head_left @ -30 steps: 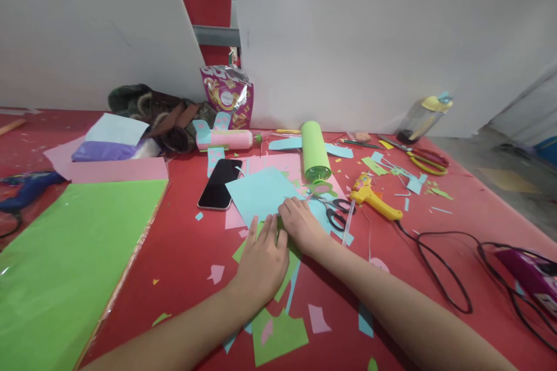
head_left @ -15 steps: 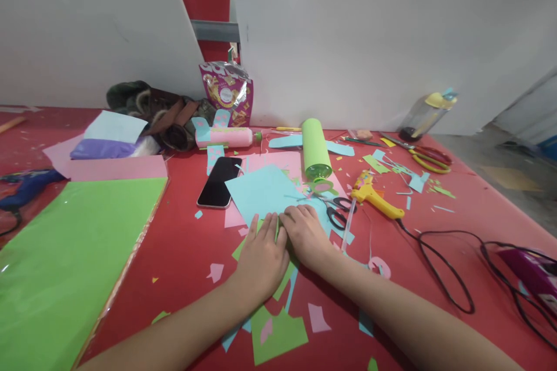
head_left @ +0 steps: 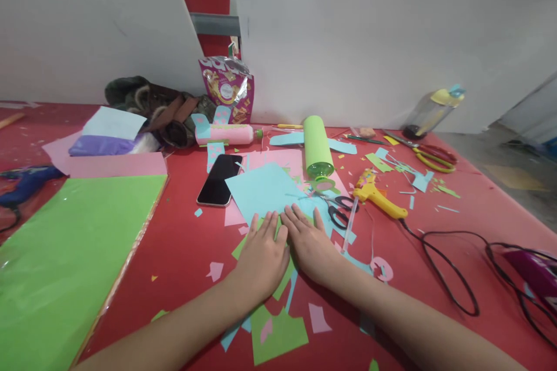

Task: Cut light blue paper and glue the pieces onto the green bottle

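Note:
My left hand (head_left: 262,255) lies flat, fingers apart, on green paper scraps (head_left: 285,287) at the near edge of a light blue sheet (head_left: 261,185). Close beside it, my right hand (head_left: 311,246) rests palm down with its fingers spread, its fingertips near those of my left hand. Black-handled scissors (head_left: 342,211) lie just beyond my right hand. Past the blue sheet, a green paper-wrapped bottle (head_left: 317,145) lies on blue paper strips, its neck toward me. What is under both palms is hidden.
A phone (head_left: 220,181) lies left of the blue sheet, a yellow glue gun (head_left: 378,200) with a black cord on the right. Green sheets (head_left: 82,255) cover the left side. A pink bottle (head_left: 230,134), snack bag (head_left: 228,90) and red-handled pliers or shears (head_left: 435,156) lie farther back.
The fingers of my right hand have spread apart, and that hand has shifted slightly. My left hand stays in nearly the same place.

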Demonstrator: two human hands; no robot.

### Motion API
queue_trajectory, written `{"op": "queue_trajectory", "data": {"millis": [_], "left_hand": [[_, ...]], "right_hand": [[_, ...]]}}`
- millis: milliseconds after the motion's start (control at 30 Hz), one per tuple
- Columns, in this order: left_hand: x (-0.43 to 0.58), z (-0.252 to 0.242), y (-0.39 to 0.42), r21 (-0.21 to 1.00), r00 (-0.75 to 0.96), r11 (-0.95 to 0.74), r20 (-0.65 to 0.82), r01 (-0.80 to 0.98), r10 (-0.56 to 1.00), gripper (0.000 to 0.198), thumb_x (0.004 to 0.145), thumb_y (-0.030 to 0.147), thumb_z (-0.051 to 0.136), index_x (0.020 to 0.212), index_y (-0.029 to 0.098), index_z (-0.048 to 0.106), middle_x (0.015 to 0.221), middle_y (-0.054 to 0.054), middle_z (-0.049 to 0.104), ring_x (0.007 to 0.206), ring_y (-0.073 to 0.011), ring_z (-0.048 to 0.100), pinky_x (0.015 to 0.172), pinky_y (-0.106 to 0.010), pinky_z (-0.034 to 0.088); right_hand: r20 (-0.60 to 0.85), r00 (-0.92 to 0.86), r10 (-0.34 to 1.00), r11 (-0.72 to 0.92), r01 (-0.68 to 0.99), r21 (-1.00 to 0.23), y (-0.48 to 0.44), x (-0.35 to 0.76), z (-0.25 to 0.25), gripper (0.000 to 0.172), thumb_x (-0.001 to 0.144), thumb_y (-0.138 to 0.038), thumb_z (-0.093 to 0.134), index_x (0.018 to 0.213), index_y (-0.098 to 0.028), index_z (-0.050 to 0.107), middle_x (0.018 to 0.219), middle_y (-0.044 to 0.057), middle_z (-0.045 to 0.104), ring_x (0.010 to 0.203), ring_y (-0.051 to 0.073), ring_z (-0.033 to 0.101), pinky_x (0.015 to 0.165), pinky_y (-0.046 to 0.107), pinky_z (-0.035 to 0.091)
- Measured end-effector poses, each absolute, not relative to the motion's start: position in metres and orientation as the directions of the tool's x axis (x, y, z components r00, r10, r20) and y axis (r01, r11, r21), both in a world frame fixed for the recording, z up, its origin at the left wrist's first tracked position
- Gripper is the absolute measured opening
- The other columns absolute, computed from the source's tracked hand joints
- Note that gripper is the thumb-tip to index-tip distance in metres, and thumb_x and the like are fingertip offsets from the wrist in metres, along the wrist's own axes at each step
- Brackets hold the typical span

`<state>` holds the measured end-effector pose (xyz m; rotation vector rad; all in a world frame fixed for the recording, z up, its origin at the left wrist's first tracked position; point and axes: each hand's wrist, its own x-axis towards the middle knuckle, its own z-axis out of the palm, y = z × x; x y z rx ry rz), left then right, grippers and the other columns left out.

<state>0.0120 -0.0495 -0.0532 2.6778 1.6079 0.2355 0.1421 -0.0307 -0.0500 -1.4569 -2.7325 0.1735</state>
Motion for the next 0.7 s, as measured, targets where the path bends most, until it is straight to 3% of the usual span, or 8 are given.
{"op": "queue_trajectory", "data": {"millis": [367, 500, 700], "left_hand": [[0.003, -0.038, -0.043, 0.199, 0.442, -0.426, -0.041, 0.883, 0.896, 0.041, 0.084, 0.019, 0.031, 0.119, -0.001, 0.041, 0.123, -0.02, 0.049, 0.118, -0.0262, 0.041, 0.101, -0.053, 0.021], [-0.001, -0.037, -0.037, 0.24, 0.434, -0.407, -0.071, 0.881, 0.898, 0.042, 0.083, 0.017, 0.031, 0.12, 0.0, 0.039, 0.12, -0.02, 0.051, 0.113, -0.0238, 0.047, 0.101, -0.052, 0.02], [0.0, -0.035, -0.037, 0.22, 0.429, -0.405, -0.076, 0.888, 0.9, 0.039, 0.083, 0.017, 0.031, 0.117, 0.002, 0.042, 0.121, -0.02, 0.051, 0.111, -0.0239, 0.049, 0.101, -0.052, 0.019]], "right_hand": [[-0.027, -0.578, 0.815, 0.569, 0.809, -0.149, -0.034, 0.142, -0.047, 0.042, 0.086, -0.015, 0.029, 0.127, -0.005, 0.037, 0.133, 0.016, 0.036, 0.126, 0.028, 0.027, 0.099, 0.06, 0.016], [-0.048, -0.59, 0.806, 0.578, 0.802, -0.151, -0.033, 0.144, -0.044, 0.043, 0.088, -0.019, 0.028, 0.128, -0.005, 0.035, 0.135, 0.016, 0.033, 0.126, 0.028, 0.026, 0.099, 0.061, 0.015], [-0.021, -0.596, 0.803, 0.584, 0.794, -0.169, -0.035, 0.145, -0.046, 0.043, 0.087, -0.017, 0.027, 0.128, -0.005, 0.033, 0.135, 0.017, 0.032, 0.127, 0.03, 0.023, 0.095, 0.066, 0.013]]}}
